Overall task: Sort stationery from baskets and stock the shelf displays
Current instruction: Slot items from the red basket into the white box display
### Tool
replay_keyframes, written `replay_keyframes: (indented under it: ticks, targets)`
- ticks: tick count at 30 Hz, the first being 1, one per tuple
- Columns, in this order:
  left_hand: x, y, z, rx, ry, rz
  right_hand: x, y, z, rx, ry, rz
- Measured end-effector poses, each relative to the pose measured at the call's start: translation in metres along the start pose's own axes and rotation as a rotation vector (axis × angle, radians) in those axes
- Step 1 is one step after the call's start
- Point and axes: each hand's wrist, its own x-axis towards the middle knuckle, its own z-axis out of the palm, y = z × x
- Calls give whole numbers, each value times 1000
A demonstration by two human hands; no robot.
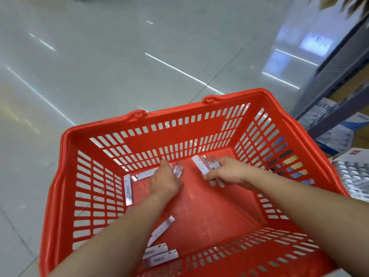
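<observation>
A red plastic basket stands on the floor below me, and both my arms reach down into it. Small clear-and-white stationery packs lie on its bottom: one along the left wall, one by my left hand, three more near the front. My left hand is at the far end, its fingers curled on a clear pack. My right hand grips a bundle of several of the same packs.
Glossy grey floor tiles spread to the left and ahead. A grey metal shelf unit stands to the right with blue-and-white boxes on its lower shelves. A silver patterned pack lies beside the basket's right rim.
</observation>
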Motion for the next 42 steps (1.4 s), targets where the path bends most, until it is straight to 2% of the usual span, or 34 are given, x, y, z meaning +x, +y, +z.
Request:
replay_keyframes:
  ticks: [3, 6, 10, 14, 20, 25, 28, 31, 36, 42]
  targets:
    - [-1, 9, -9, -136, -86, -83, -17, -9, -8, 82, -44, -23]
    - [-13, 27, -30, -544, -215, -161, -33, -16, -13, 92, -68, -57]
    - [-40, 63, -65, -982, -395, -117, -57, -25, -19, 203, -137, -74]
    - [-59, 89, -87, -1186, -453, -58, -87, -34, -32, 357, -150, -85]
    - [-82, 128, -100, -1129, -486, 157, -127, -34, -51, 482, -203, -106]
    - [-100, 172, -103, -1073, -373, 277, -155, -23, -71, 575, -125, -194]
    - [-109, 195, -105, -1163, -337, 298, -166, -8, -76, 505, -16, -279]
    - [-122, 222, -106, -1273, -347, 312, -178, 9, -75, 488, 15, -357]
    - [-146, 273, -101, -1292, -474, 328, -210, 32, -92, 635, 104, -409]
    - [-174, 342, -94, -1068, -631, 405, -252, 91, -137, 739, 107, -427]
